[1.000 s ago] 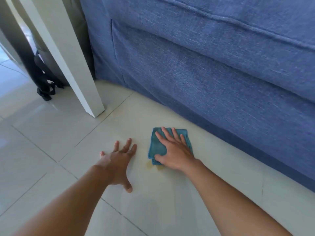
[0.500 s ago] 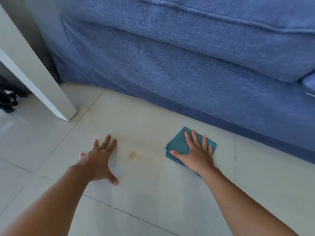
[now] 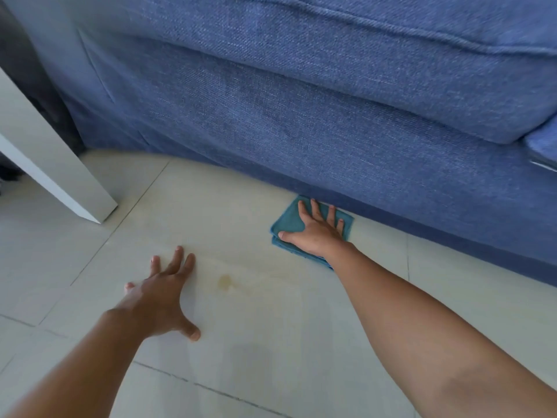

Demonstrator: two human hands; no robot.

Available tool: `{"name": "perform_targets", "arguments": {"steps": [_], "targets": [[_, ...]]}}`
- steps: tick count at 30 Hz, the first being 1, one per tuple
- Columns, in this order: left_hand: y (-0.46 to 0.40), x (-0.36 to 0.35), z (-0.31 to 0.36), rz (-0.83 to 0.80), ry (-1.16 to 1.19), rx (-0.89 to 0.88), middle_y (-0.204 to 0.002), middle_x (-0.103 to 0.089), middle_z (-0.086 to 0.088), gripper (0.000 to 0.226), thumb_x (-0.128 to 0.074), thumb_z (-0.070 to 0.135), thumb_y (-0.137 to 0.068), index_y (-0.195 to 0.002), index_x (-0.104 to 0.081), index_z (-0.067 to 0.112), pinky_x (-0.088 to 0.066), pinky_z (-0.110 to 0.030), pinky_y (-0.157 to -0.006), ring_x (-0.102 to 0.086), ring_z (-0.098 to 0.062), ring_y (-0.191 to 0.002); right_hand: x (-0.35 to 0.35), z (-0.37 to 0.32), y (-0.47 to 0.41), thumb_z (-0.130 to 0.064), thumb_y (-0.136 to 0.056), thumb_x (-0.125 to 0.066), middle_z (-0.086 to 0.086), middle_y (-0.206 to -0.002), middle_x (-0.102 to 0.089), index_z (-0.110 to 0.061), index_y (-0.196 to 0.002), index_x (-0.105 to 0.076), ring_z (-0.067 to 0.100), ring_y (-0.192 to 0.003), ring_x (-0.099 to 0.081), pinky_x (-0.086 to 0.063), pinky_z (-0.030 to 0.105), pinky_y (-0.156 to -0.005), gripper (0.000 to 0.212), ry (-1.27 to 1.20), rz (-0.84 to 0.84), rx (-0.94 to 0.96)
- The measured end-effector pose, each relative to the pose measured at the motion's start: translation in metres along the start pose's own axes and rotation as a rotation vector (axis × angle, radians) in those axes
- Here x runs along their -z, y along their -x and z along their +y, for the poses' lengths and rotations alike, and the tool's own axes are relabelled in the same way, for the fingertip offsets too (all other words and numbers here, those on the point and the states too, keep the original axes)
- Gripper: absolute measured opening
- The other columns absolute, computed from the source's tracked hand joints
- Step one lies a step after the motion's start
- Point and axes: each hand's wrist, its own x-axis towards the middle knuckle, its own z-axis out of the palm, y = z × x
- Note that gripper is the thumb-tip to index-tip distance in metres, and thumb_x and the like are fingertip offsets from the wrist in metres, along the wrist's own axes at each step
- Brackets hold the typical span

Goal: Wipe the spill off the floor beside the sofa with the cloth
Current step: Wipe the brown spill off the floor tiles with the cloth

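Teal cloth (image 3: 287, 221) half hidden under flat right hand (image 3: 316, 236) | left hand (image 3: 159, 294) splayed, empty | spill (image 3: 225, 281) faint

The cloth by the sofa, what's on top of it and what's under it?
The right hand lies flat on the cloth. Under it is the floor; whether any spill is there is hidden.

Your right hand (image 3: 316, 235) lies flat on the cloth (image 3: 287, 224), right against the sofa (image 3: 301, 116) base — the spill (image 3: 225, 281) sits between it and your left hand (image 3: 159, 294), table leg (image 3: 54, 164) far left.
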Motion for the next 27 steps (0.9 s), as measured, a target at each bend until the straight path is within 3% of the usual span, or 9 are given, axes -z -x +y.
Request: {"name": "perform_targets", "arguments": {"steps": [8, 15, 23, 27], "targets": [[0.001, 0.002, 0.004, -0.009, -0.047, -0.008, -0.158, 0.033, 0.01, 0.149, -0.087, 0.061, -0.054, -0.154, 0.019, 0.028, -0.017, -0.068, -0.113, 0.019, -0.031, -0.15, -0.014, -0.073, -0.005, -0.067, -0.083, -0.062, -0.014, -0.167, 0.019, -0.043, -0.16, 0.001, 0.03, -0.151, 0.027, 0.012, 0.054, -0.122, 0.102, 0.117, -0.132, 0.312], [0.024, -0.012, 0.0, 0.03, 0.009, 0.008, -0.16, 0.028, 0.011, 0.139, -0.084, 0.058, -0.062, -0.156, 0.014, 0.026, -0.017, -0.064, -0.115, 0.018, -0.025, -0.15, -0.031, -0.092, 0.029, -0.058, -0.084, -0.066, -0.014, -0.169, 0.013, -0.043, -0.159, -0.004, 0.029, -0.154, 0.019, 0.007, 0.052, -0.122, 0.098, 0.25, -0.216, 0.544], [0.059, -0.041, -0.012, 0.054, 0.034, 0.083, -0.158, 0.032, 0.013, 0.14, -0.08, 0.066, -0.062, -0.155, 0.017, 0.026, -0.026, -0.066, -0.112, 0.018, -0.026, -0.15, -0.062, -0.077, 0.082, -0.064, -0.077, -0.071, -0.014, -0.169, 0.011, -0.042, -0.16, -0.006, 0.028, -0.154, 0.02, 0.008, 0.053, -0.123, 0.108, 0.27, -0.208, 0.669], [0.062, -0.042, -0.013, 0.065, -0.019, 0.058, -0.16, 0.03, 0.007, 0.134, -0.076, 0.067, -0.065, -0.155, 0.014, 0.027, -0.03, -0.062, -0.113, 0.015, -0.029, -0.151, -0.07, -0.031, 0.105, -0.073, -0.076, -0.064, -0.02, -0.168, 0.01, -0.046, -0.159, -0.004, 0.022, -0.153, 0.021, 0.012, 0.051, -0.122, 0.106, 0.174, -0.136, 0.578]]}}
